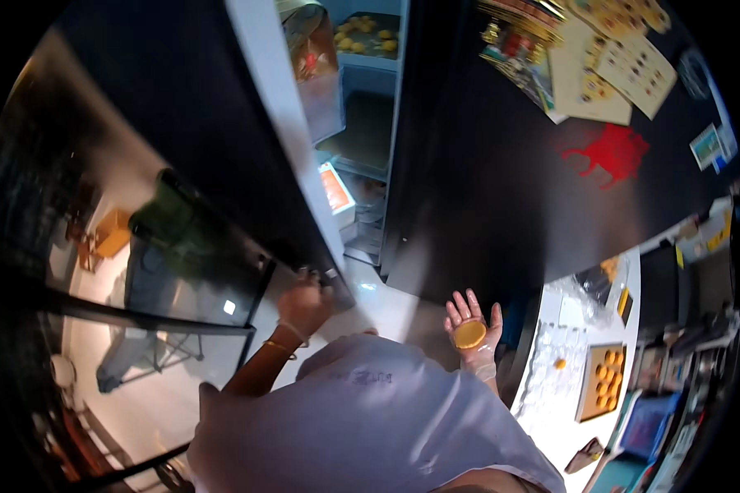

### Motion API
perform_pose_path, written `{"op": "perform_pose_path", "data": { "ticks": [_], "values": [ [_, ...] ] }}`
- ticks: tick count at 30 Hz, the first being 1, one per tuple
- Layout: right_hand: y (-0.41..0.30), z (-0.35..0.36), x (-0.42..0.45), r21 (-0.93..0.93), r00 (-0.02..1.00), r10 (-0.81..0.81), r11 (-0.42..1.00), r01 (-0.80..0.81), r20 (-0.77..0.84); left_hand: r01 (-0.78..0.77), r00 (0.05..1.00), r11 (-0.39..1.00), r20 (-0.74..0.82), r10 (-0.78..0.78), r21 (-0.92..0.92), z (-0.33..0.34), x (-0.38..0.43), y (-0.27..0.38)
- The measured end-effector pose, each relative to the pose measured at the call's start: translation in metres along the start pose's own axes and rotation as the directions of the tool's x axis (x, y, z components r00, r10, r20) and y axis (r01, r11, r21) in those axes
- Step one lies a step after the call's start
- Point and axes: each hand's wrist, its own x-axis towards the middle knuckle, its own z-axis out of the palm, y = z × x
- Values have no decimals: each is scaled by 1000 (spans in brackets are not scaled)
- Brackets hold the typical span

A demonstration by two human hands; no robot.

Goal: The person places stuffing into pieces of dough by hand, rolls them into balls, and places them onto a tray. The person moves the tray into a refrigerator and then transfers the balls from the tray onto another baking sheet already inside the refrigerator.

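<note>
My left hand is at the lower edge of a dark refrigerator door, which stands ajar; its fingers are blurred against the edge. My right hand is held palm up, in what looks like a clear thin glove, with a flat round yellow dough piece lying on the palm. The fingers are spread and not closed around it. Inside the refrigerator, a tray bears several yellow dough pieces. Below it are a drawer and a white box with an orange top.
On the right, a white counter holds a tray of round dough balls, plastic wrapping and a small pouch. Papers and a red figure are on the closed dark door. A glass partition stands left.
</note>
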Motion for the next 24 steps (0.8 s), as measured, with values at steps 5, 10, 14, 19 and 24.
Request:
{"op": "perform_pose_path", "data": {
  "ticks": [5,10,14,19,24],
  "values": [
    [-14,10,10,-88,987,145,985,-151,-74,108,854,986,-496,-157,-126,12,-22,-89],
    [-11,30,36,-73,959,269,959,-276,-85,101,659,907,-656,-369,-409,18,-64,-183],
    [-22,45,53,-130,959,249,955,-266,-139,518,855,841,-83,-511,154,33,-52,-132],
    [-30,61,79,-128,976,152,977,-173,-158,-339,930,709,-333,155,-618,-15,140,41],
    [-18,94,103,-109,996,6,994,-16,-91,-263,775,945,-626,88,-193,-133,445,40]
  ]
}}
